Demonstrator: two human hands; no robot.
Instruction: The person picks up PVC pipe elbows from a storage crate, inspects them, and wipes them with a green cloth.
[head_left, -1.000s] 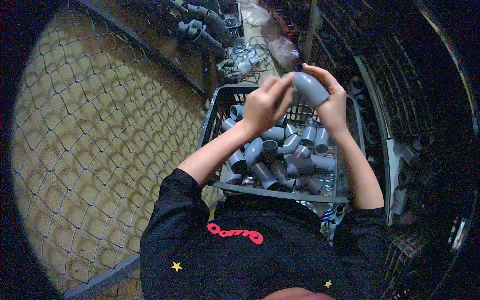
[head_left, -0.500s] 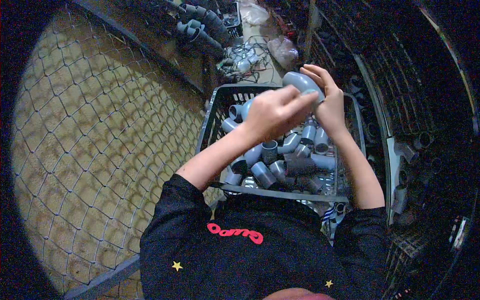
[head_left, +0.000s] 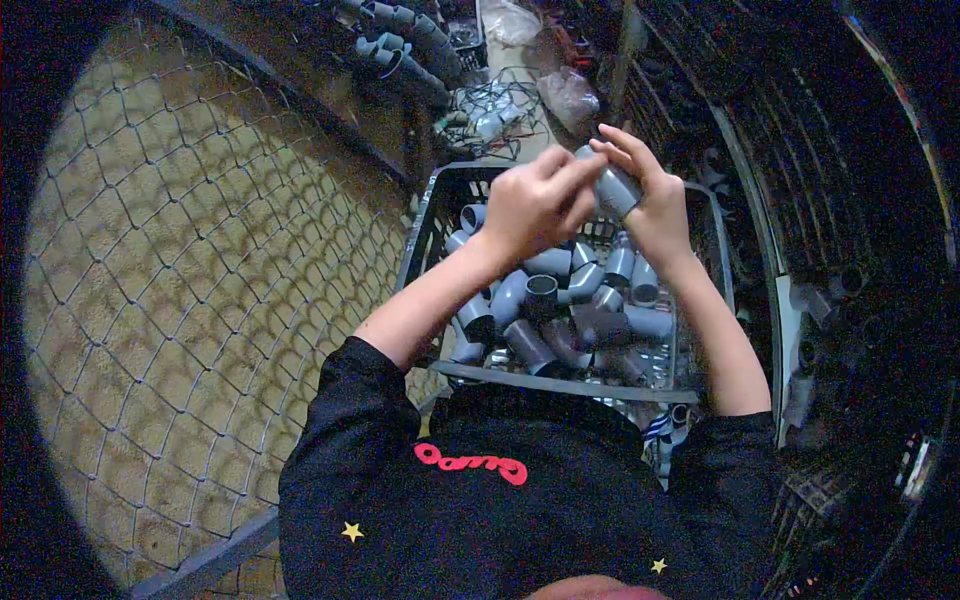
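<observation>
My right hand (head_left: 660, 218) grips a grey plastic pipe fitting (head_left: 617, 190) above the far side of a black plastic crate (head_left: 560, 385). Its thumb side wraps the lower end while the other fingers reach past the top. My left hand (head_left: 538, 208) is closed, its fingers curled and pinched against the fitting's upper left end. Motion blurs those fingertips, so anything small between them is hidden. Below both hands, the crate holds many loose grey fittings, among them an upright one with a round opening (head_left: 541, 290) and a bent elbow (head_left: 580, 284).
A chain-link fence (head_left: 200, 300) runs along the left. Dark racks (head_left: 820, 150) stand on the right, with grey fittings (head_left: 820, 305) beside them. Beyond the crate lie stacked grey pipe pieces (head_left: 410, 50), tangled dark strands (head_left: 495, 105) and plastic bags (head_left: 568, 95).
The fitting has turned in my right hand, from a curved side to a straighter, steeper position. My left hand has shifted slightly left and up, its fingers now at the fitting's upper end.
</observation>
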